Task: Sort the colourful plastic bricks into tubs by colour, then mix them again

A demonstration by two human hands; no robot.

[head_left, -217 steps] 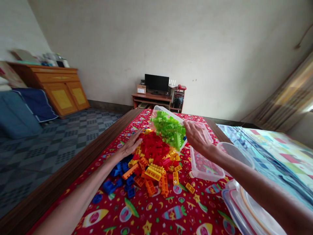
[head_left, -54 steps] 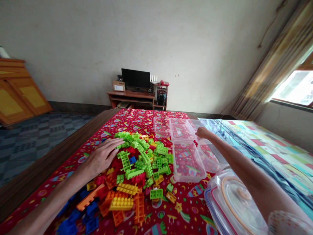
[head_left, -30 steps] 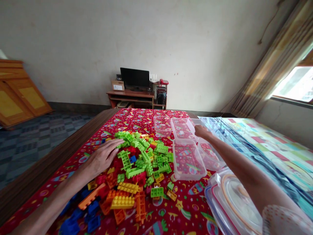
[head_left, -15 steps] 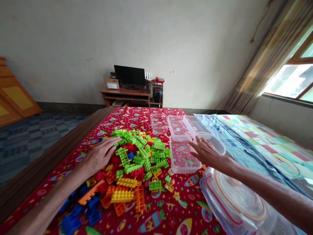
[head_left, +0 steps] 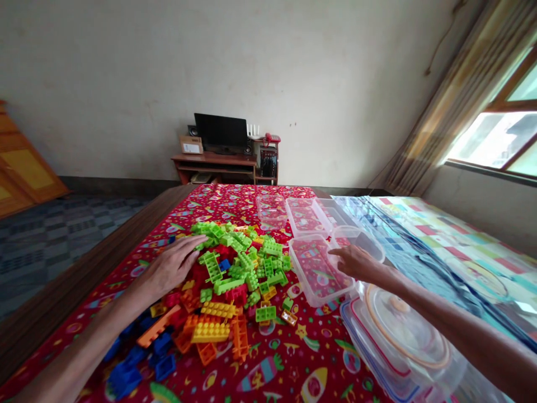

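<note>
A heap of plastic building bricks (head_left: 229,280) in green, red, yellow, orange and blue lies on a red patterned tablecloth (head_left: 235,204). My left hand (head_left: 172,267) rests flat and open against the heap's left side, fingertips touching green bricks. My right hand (head_left: 356,262) grips the right rim of a clear rectangular container (head_left: 319,271), which is tilted up on that side. The container holds no bricks. Further back stand two more clear containers (head_left: 308,215) and a round clear one (head_left: 363,240).
A stack of clear lids (head_left: 403,341) lies at the near right. A bed with a colourful sheet (head_left: 453,246) borders the table's right side. The table's wooden edge (head_left: 79,280) runs along the left. A desk with a monitor (head_left: 220,143) stands by the far wall.
The green bricks were tipped onto the heap. My right hand set a container at the back, came nearer, and now grips the nearest container's rim, lifting that side. My left hand stayed put.
</note>
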